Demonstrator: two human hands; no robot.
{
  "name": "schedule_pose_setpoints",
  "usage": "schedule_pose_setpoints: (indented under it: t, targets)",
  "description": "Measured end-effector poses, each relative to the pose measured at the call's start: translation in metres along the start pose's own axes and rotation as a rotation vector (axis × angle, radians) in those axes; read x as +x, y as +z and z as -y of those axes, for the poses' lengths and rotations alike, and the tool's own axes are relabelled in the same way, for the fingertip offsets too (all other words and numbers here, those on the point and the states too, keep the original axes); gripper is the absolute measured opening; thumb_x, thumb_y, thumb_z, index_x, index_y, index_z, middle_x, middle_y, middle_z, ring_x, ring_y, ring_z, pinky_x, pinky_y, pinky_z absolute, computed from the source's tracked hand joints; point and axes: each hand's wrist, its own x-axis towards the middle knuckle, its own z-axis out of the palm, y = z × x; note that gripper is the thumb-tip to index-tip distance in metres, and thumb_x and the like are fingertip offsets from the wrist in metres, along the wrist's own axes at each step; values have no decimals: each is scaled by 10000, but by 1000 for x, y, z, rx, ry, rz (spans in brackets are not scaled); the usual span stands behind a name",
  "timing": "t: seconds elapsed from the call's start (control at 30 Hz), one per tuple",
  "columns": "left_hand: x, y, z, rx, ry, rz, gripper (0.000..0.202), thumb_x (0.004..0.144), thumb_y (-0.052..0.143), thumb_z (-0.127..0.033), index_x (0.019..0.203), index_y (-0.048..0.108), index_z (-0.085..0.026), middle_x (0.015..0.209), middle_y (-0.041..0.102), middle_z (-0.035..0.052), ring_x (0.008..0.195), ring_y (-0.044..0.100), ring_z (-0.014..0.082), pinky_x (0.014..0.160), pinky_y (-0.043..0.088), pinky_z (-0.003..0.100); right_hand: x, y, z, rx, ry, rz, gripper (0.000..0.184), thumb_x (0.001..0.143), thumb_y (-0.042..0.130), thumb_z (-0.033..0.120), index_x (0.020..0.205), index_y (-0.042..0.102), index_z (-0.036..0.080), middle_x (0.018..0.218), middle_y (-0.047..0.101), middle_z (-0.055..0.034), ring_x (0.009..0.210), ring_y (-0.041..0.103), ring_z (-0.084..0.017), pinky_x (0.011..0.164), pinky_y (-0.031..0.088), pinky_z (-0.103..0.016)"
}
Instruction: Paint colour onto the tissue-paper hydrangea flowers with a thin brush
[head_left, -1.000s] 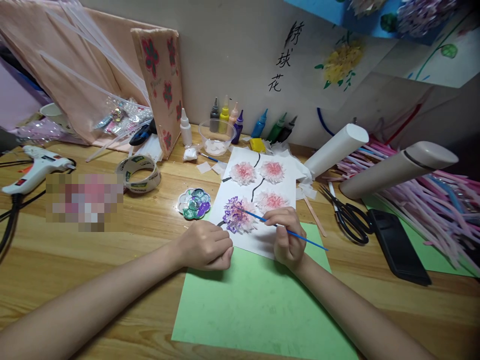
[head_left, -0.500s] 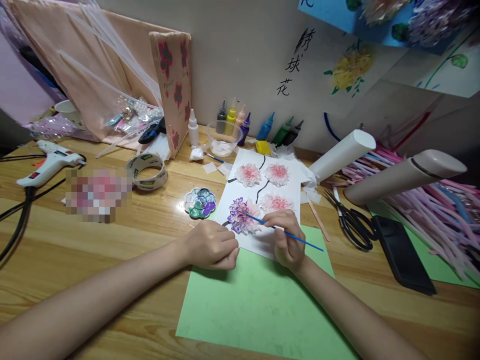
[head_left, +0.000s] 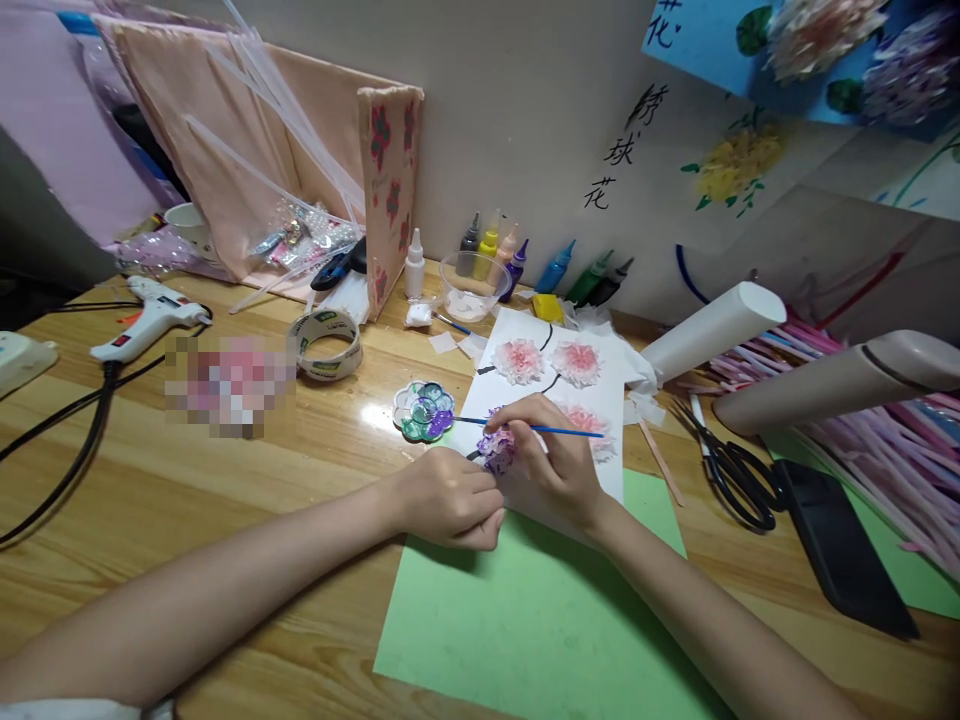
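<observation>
Blue handle on the paintbrush (head_left: 577, 432), and it's pinched between the thumb and fingers of the right hand (head_left: 551, 455); the tip points left at the right edge of the flower-shaped palette (head_left: 411, 400), though I can't tell if it's touching paint; the palette sits on the wooden table just left of the white sheet (head_left: 611, 375). Right hand's kinda in the way, covering part of the purple flower (head_left: 499, 455) and the brush crosses the lower pink flower (head_left: 592, 430); two more pink ones up top are in plain view. Left hand (head_left: 450, 497) is curled into a loose fist by the sheet's lower left corner; can't see if anything's inside. The green sheet (head_left: 510, 620) is under all that; past the palette there's a tape roll (head_left: 326, 370), a pixelated patch and a glue gun (head_left: 146, 325) with its black cord. Behind the white sheet it's pretty crowded: clear cup (head_left: 450, 290), yellow block (head_left: 546, 307), paint bottles (head_left: 555, 267) along the wall; over on the right, a wooden stick (head_left: 660, 462), scissors (head_left: 712, 448), a black phone (head_left: 844, 545) and two leaning cylinders hem things in.
</observation>
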Motion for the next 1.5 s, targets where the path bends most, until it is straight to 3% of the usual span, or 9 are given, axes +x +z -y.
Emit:
schedule_pose_setpoints:
  t: [0.13,0.3,0.47,1.5]
  targets:
    - [-1,2,0,12,31,-26,283,813,430,-154,536,478,-190,487,503,-32,426,443,117,419,310,265,6,13,-3,-35,-30,84,213,991,403,218,891,590,209,814,666,-27,762,588,-159,692,448,-293]
    - [-3,3,-1,10,23,-11,262,812,431,-152,557,473,-190,505,490,-33,443,436,116,402,303,268,4,1,-7,-7,12,-92,254,1006,368,245,882,588,215,774,628,-12,730,580,-145,689,444,-290]
    - [-2,1,-1,18,7,11,261,815,417,-150,561,466,-189,498,468,-37,442,419,114,394,290,270,4,-18,-15,-46,20,-137,233,997,402,231,852,583,208,708,586,5,651,568,-132,644,433,-287]
    - [0,-1,0,11,7,54,252,813,422,-159,567,468,-190,505,497,-34,440,445,112,422,318,257,2,-23,-20,-115,4,-116,285,996,369,242,786,559,209,663,585,-11,630,566,-148,609,438,-307]
